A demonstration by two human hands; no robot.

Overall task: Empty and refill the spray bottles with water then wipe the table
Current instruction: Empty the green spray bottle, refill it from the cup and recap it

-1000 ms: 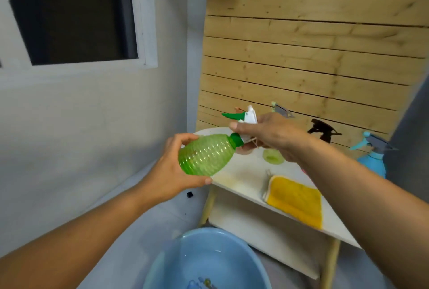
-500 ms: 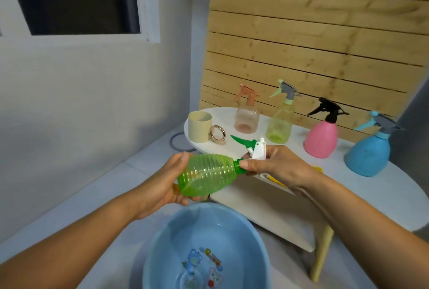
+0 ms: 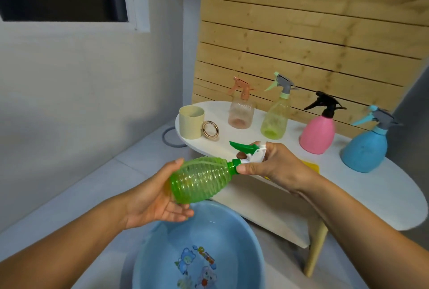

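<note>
View dipped lower | hands [image 3: 160, 198] [image 3: 271, 168] grip one green bottle [image 3: 199, 182] | four bottles tabled

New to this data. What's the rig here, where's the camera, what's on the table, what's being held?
There is no machine: a person works with bare hands, and one wide-angle camera on their head looks forward and down, so both forearms reach in from the bottom.

The left hand cradles the ribbed green spray bottle, held sideways above a blue basin on the floor. The right hand has its grip on the bottle's green collar and white trigger head.

On the white table stand four more spray bottles: peach, yellow-green, pink and blue. There is also a cream cup with a metal ring beside it, and a yellow cloth, mostly hidden behind the right hand.
</note>
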